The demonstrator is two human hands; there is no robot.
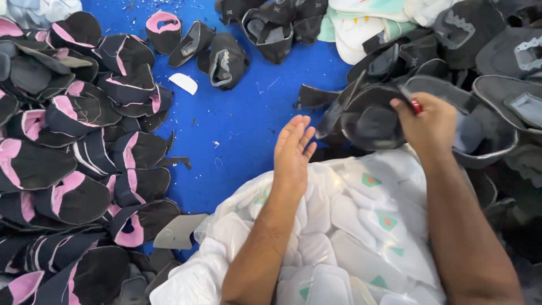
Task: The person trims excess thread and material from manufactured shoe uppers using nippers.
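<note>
My left hand point(293, 149) is held flat with fingers together and straight, palm facing right, holding nothing, above the blue surface point(243, 113). My right hand point(426, 125) is closed on a small red-handled tool point(415, 104) and rests against a dark grey shoe upper point(370, 121) at the edge of the right-hand pile. Both forearms lie over a clear plastic bag point(361, 226) filled with white insole pieces.
A large heap of black and pink shoe uppers point(79, 152) fills the left side. Dark grey uppers point(485, 51) pile up at the right and top. Pale mint and white pieces point(361, 22) lie at the top. Small scraps point(183, 83) dot the blue surface.
</note>
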